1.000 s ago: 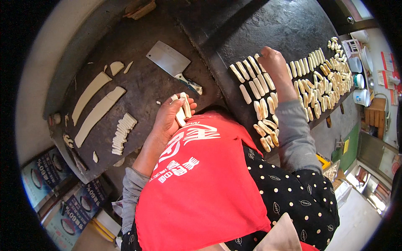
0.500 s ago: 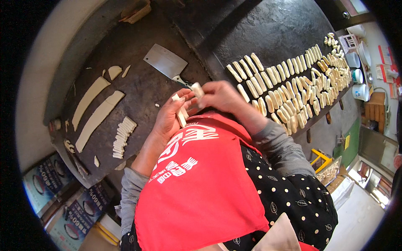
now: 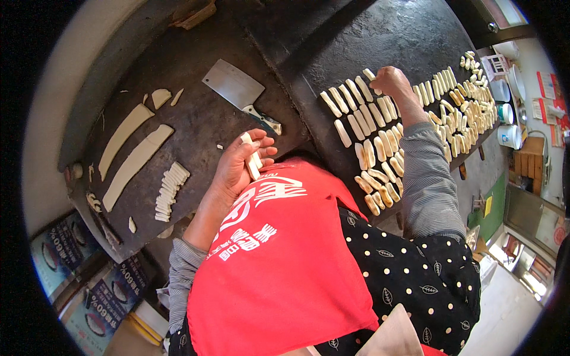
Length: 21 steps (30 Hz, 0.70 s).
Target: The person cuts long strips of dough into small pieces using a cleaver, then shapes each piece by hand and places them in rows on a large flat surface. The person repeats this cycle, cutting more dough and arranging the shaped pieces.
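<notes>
My left hand (image 3: pixel 236 166) is closed around a few pale dough sticks (image 3: pixel 252 155) just above the red apron (image 3: pixel 279 255). My right hand (image 3: pixel 392 83) reaches out over the dark griddle (image 3: pixel 332 41), its fingers bent down at the far row. They pinch a dough stick (image 3: pixel 369 75) whose end shows left of the fingers; the rest is hidden. Rows of dough sticks (image 3: pixel 359 124) lie on the griddle, the nearer ones browned. On the worktop left of my left hand sit a short stack of cut dough pieces (image 3: pixel 172 191) and two long dough strips (image 3: pixel 138 169).
A cleaver (image 3: pixel 233 83) lies beyond my left hand, its handle toward me. Dough scraps (image 3: pixel 161 97) are scattered near the strips. White buckets (image 3: pixel 509 133) stand past the griddle's right side. Printed boxes (image 3: pixel 107 308) are below the worktop at left.
My right hand has gone from beside my left hand out to the far row on the griddle, carrying a dough stick. My left hand stays near the apron with its sticks.
</notes>
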Available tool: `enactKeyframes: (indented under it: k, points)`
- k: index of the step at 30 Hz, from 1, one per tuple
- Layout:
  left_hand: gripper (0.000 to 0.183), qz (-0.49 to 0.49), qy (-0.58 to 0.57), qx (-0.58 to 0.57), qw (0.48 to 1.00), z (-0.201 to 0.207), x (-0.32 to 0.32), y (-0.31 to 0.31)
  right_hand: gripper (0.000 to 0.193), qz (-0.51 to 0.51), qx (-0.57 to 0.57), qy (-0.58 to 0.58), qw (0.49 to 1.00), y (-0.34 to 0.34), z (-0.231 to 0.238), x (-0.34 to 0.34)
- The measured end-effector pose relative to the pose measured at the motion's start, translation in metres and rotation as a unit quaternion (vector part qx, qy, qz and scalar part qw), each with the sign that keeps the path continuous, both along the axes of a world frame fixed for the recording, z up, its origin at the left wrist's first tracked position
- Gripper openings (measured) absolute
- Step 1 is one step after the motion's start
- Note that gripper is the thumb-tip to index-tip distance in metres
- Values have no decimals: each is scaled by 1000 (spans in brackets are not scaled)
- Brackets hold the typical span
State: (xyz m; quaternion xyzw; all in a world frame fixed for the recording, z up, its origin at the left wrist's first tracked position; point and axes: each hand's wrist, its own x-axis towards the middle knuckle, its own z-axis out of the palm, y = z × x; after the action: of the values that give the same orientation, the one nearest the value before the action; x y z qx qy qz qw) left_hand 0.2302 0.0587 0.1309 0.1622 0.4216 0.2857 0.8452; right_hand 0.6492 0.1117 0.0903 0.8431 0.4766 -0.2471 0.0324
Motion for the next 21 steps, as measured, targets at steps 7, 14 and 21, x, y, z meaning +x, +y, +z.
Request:
enactKeyframes:
  k: [7, 14, 21]
  points:
    - [30, 5, 6, 5, 1000, 2, 1, -3, 30, 35, -12, -41, 998, -4, -7, -5]
    - [33, 28, 0, 12, 1000, -1, -1, -2, 24, 39, 196, 10, 980, -26, 21, -50]
    - [44, -22, -75, 46, 996, 8, 10, -2, 25, 118, 160, 550, 811, -70, 35, -213]
